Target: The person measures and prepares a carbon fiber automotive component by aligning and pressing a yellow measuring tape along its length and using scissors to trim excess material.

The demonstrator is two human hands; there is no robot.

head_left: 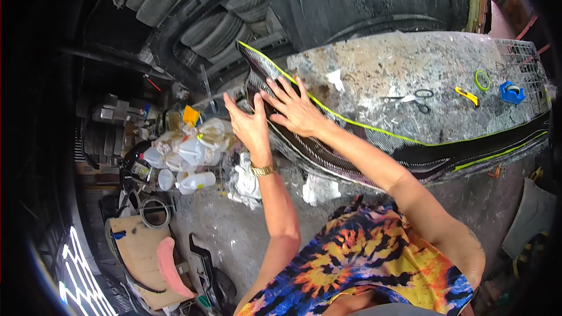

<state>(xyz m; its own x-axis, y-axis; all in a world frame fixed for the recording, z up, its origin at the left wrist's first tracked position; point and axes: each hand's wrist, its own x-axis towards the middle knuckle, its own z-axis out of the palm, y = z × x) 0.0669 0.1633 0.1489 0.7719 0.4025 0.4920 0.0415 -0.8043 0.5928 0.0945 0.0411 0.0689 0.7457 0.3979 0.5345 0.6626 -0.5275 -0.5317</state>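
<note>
A long, curved car body piece of woven black carbon-fibre cloth (421, 155) lies along the near edge of the worktable, with bright yellow-green tape (363, 126) edging it. My right hand (298, 112) rests spread on its broad left part, palm down, fingers apart. By the piece's left end, my left hand (249, 126) is raised with its thumb and fingers apart, holding nothing. Whether its fingertips touch the cloth I cannot tell. A gold watch (262, 170) sits on my left wrist.
On the worktable (363, 58) lie scissors (413, 99), a yellow utility knife (466, 96), a green tape roll (482, 80) and a blue tape dispenser (512, 92). Several plastic jugs (196, 151) crowd the left. A large black panel (363, 0) and tyres (216, 35) stand behind.
</note>
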